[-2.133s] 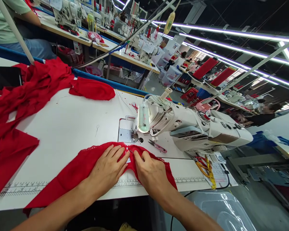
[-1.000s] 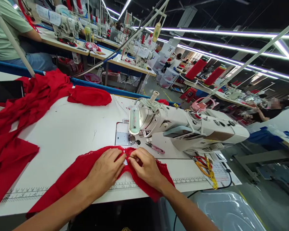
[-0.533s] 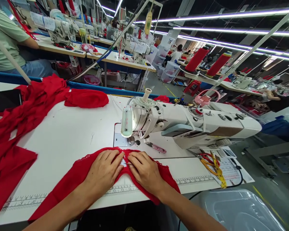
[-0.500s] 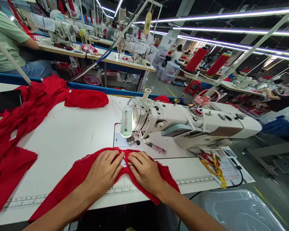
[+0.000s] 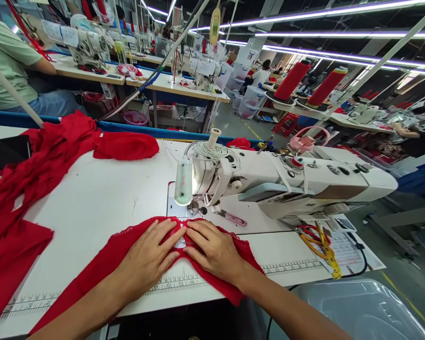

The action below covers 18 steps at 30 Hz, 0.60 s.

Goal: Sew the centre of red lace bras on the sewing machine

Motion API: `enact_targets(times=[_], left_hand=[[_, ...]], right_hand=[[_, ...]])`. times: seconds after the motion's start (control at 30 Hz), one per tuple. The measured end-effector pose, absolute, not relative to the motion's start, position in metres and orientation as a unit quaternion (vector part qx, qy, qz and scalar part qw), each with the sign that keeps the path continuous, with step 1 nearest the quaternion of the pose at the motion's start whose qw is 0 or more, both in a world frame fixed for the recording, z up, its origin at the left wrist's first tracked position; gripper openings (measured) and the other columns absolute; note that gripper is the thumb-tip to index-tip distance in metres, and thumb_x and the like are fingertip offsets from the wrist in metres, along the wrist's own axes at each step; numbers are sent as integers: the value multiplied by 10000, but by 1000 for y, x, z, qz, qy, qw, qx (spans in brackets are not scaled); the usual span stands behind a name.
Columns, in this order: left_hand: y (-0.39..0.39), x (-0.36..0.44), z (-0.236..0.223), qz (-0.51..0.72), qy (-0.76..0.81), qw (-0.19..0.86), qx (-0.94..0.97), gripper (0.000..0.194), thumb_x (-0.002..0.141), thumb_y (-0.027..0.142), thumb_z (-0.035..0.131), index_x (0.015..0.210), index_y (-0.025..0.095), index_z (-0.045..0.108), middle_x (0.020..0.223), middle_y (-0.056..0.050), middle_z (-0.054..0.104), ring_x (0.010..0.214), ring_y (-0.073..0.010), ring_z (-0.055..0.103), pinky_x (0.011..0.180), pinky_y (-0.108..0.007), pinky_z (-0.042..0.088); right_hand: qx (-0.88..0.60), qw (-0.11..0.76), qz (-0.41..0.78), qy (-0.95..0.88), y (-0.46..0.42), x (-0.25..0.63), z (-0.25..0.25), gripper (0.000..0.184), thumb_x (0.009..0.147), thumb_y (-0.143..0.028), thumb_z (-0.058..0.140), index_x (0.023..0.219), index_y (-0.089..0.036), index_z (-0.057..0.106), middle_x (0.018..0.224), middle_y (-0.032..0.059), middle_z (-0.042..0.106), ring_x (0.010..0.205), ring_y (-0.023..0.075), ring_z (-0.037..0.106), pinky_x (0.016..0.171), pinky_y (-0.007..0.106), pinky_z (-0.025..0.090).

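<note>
A red lace-edged garment is spread along the front of the white table, below the needle area of the sewing machine. My left hand lies flat on its left half, fingers stretched out. Over the right half, my right hand also rests with fingers extended, the fingertips of both hands close together at the narrow middle. Between them shows a small white patch. A thin dark line crosses near the right fingers; what it is I cannot make out. Pink-handled thread snips lie beyond my right hand.
Red fabric is heaped on the left beside a black phone. Orange-handled scissors and a yellow tape measure lie right, under the machine. A clear plastic bin stands below the table edge. A co-worker sits far left.
About a second ago my right fingers were bent, pinching at the garment's middle; now they lie flat on it. My left hand stays on the cloth. The head view has shifted a little.
</note>
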<state>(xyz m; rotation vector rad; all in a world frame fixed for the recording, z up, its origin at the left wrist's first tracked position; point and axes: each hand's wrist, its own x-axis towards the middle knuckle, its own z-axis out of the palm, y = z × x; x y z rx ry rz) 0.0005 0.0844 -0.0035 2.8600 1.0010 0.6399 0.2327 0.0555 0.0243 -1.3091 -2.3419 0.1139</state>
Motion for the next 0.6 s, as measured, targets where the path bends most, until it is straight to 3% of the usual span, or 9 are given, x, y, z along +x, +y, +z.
enact_targets(times=[0.2,0.6], left_hand=[[86,3,1,198,317,-3,927,461,1030,364,449,1466,220,488,1455,-138,540,1343,-303,504,1098,-532,459],[86,0,-5,218,328,-2,919,548,1012,373,494,1521,192,399,1481,-102,541,1346,-267,517,1123,-451,450]], right_hand=[[-488,209,65,-845,59,235,29,372,947,-388,642,1258,-183,638,1291,105,673,1201,263,599,923,397,593],[-495,175,63,-849,62,233,28,459,929,-457,646,1295,-182,616,1317,117,655,1178,285,587,831,378,610]])
